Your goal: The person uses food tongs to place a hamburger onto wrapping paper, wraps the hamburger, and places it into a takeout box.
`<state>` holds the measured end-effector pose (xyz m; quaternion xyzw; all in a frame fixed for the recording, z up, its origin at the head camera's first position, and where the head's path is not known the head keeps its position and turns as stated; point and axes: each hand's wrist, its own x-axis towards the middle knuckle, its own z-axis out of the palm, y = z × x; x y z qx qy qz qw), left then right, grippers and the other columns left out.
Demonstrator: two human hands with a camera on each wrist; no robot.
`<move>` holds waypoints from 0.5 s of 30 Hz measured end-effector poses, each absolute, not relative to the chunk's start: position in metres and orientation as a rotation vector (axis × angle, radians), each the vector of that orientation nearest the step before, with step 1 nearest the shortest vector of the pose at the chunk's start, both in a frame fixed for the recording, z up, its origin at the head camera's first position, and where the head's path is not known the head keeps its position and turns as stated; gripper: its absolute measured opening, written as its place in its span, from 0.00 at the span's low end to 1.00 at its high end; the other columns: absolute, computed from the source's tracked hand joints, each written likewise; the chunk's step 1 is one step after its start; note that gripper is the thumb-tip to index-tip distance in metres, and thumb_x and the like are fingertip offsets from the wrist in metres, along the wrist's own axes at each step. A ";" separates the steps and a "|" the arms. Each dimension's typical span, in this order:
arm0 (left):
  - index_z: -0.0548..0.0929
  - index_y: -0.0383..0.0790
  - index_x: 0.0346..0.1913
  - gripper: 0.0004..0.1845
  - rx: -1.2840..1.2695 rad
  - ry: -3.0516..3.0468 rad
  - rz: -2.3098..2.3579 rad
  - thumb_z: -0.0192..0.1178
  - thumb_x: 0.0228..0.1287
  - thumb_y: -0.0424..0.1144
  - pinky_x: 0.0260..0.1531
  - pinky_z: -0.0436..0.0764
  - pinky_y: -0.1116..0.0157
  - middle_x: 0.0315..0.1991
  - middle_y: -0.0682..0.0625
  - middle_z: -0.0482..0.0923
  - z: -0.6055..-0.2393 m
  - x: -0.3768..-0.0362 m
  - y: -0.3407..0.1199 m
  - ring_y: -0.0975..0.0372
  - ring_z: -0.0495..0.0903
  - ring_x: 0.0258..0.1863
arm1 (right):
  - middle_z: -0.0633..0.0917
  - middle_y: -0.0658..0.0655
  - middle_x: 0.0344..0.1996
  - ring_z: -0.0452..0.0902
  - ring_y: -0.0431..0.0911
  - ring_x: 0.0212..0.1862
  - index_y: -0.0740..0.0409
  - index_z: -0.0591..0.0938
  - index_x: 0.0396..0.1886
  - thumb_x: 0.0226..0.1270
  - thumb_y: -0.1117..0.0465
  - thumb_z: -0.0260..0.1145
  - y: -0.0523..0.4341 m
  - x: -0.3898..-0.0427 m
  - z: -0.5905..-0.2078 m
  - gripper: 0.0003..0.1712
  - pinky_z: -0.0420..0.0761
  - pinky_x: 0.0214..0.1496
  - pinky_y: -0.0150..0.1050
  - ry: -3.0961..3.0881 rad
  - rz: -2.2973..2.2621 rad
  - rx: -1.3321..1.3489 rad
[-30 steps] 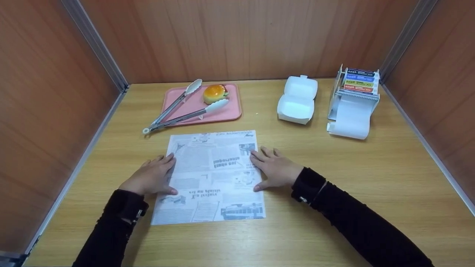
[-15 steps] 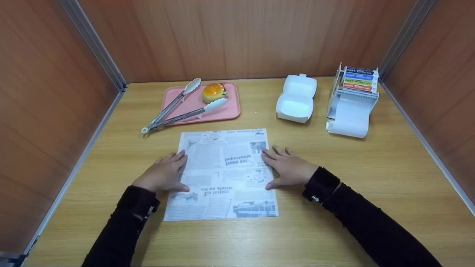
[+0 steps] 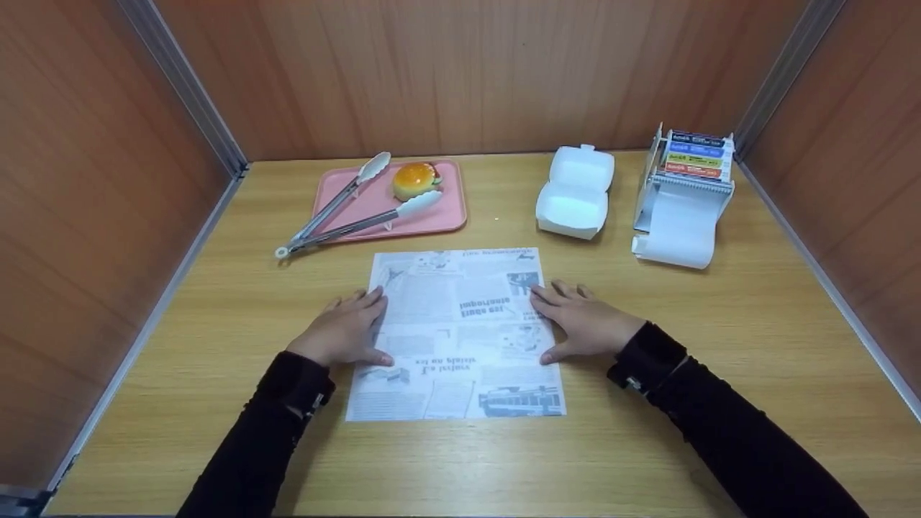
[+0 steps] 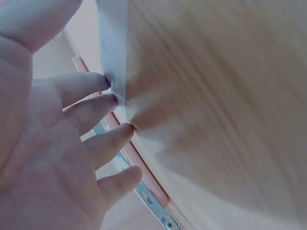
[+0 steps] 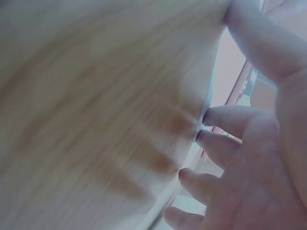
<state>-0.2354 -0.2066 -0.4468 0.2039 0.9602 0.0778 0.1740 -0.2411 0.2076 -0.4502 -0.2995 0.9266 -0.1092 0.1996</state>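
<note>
A sheet of newspaper-print wrapping paper (image 3: 460, 338) lies flat on the table, its print upside down from here. My left hand (image 3: 344, 329) rests at its left edge, thumb and fingertips touching the paper. On the opposite edge, my right hand (image 3: 586, 320) presses lightly with spread fingers and thumb. In the left wrist view the fingers of the left hand (image 4: 57, 129) are extended, some tips on the paper's edge. The right wrist view has the right hand (image 5: 244, 158) spread the same way, with index and thumb tips by the paper.
Behind the paper is a pink tray (image 3: 450, 216) bearing a burger (image 3: 414, 181), with metal tongs (image 3: 338, 198) lying spread across it. An opened white takeaway box (image 3: 574, 194) and a label dispenser (image 3: 683, 201) with a white roll stand at back right. Wood-grain panels (image 3: 475, 72) enclose the table.
Both hands have slid the paper to the right across the table, keeping their places at its edges. The tray, tongs, burger, box and dispenser have stayed put.
</note>
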 end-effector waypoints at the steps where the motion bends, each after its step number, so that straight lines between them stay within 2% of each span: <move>1: 0.57 0.30 0.83 0.62 0.584 2.725 0.216 0.75 0.59 0.65 0.80 0.47 0.34 0.85 0.34 0.49 -0.447 -0.236 -0.205 0.36 0.47 0.83 | 0.47 0.60 0.87 0.34 0.66 0.86 0.58 0.53 0.87 0.66 0.34 0.75 0.210 -0.241 -0.451 0.64 0.38 0.83 0.70 2.591 -0.315 -0.833; 15: 0.58 0.33 0.84 0.62 0.588 2.727 0.205 0.76 0.58 0.65 0.81 0.44 0.36 0.86 0.38 0.48 -0.448 -0.243 -0.175 0.39 0.46 0.85 | 0.48 0.63 0.87 0.35 0.70 0.85 0.62 0.55 0.86 0.66 0.38 0.76 0.238 -0.240 -0.449 0.62 0.38 0.81 0.73 2.595 -0.374 -0.801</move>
